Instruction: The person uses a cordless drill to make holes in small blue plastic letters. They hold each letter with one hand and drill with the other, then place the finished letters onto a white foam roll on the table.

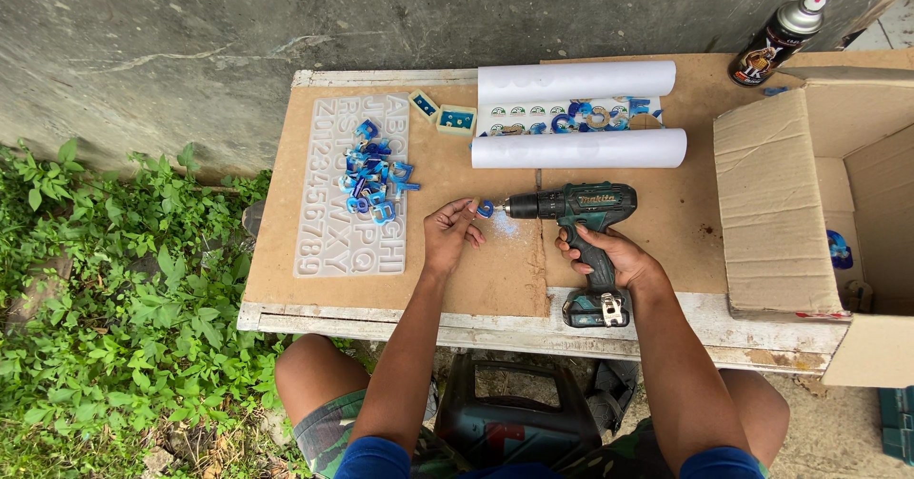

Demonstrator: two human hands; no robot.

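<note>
At the bottom of the frame, bare knees and camouflage-patterned shorts flank a dark plastic tool case [519,412] with a moulded handle, standing on the ground below the table edge; just above it runs the table [362,319], a chipped white-painted frame topped with a flat sheet of brown board, dusty and scuffed. Right of centre, the right hand [609,255] is wrapped around the grip of a teal-and-black cordless drill [581,222], fingers closed tight on the handle, the battery block resting at the table's near edge and the chuck pointing left; at the bit's tip sits a small blue resin piece [486,209], glossy and rounded, at the middle of the frame. The left hand [449,233] pinches that piece, thumb and fingertips drawn together on it, the other fingers curled against the board. Further up and left lies a translucent silicone letter mould [328,214], rectangular and embossed, with a heap of blue letters [376,176] piled on it; upper centre, a white sheet [576,115] curls into rolls at both edges, blue pieces scattered along its flat middle. At the right stands an open corrugated cardboard box [771,203]; at upper right a black spray can [779,38] lies tilted; a grey concrete wall [286,22] closes the top, green weeds [105,289] the left.
</note>
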